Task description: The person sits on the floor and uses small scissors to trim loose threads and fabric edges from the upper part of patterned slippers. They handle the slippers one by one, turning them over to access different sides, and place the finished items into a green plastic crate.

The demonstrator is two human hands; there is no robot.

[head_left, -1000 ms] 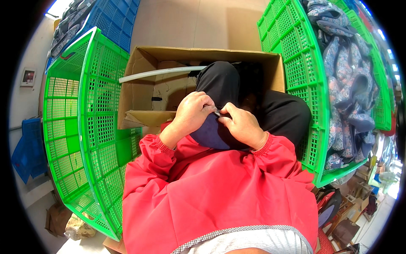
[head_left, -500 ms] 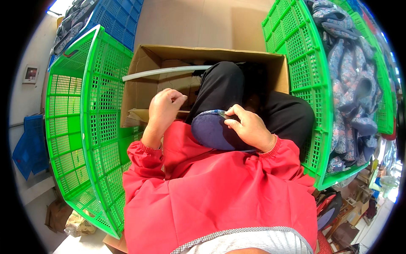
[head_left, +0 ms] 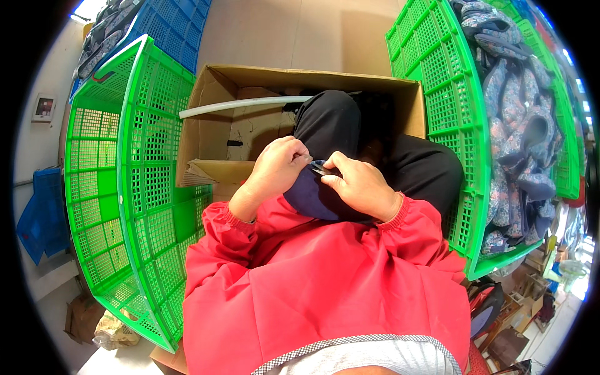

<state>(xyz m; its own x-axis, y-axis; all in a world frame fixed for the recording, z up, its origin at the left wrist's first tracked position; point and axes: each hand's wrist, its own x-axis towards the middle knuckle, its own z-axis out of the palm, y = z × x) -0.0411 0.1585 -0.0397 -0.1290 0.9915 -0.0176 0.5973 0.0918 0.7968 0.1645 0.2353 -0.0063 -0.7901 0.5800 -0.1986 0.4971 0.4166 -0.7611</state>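
Observation:
A dark blue slipper (head_left: 307,197) lies over my lap with its rounded sole up, partly covered by my hands. In my right hand (head_left: 362,186), thumb and forefinger close on small thread snips (head_left: 320,169), whose metal blades point left at the slipper's upper edge. My left hand (head_left: 280,167) meets them there, its fingertips pinched together right beside the blades. Whatever is between those left fingertips is too small to make out.
An open cardboard box (head_left: 250,128) stands beyond my knees, with a pale tube (head_left: 244,105) across it. A green crate (head_left: 147,187) rises at my left. Another green crate (head_left: 453,125) at my right holds many floral slippers (head_left: 522,125). Behind the left crate is a blue crate (head_left: 169,34).
My left hand has come down and right, from above the box's near edge to the slipper's edge. My right hand has shifted slightly left, and the snips' blades now show more plainly.

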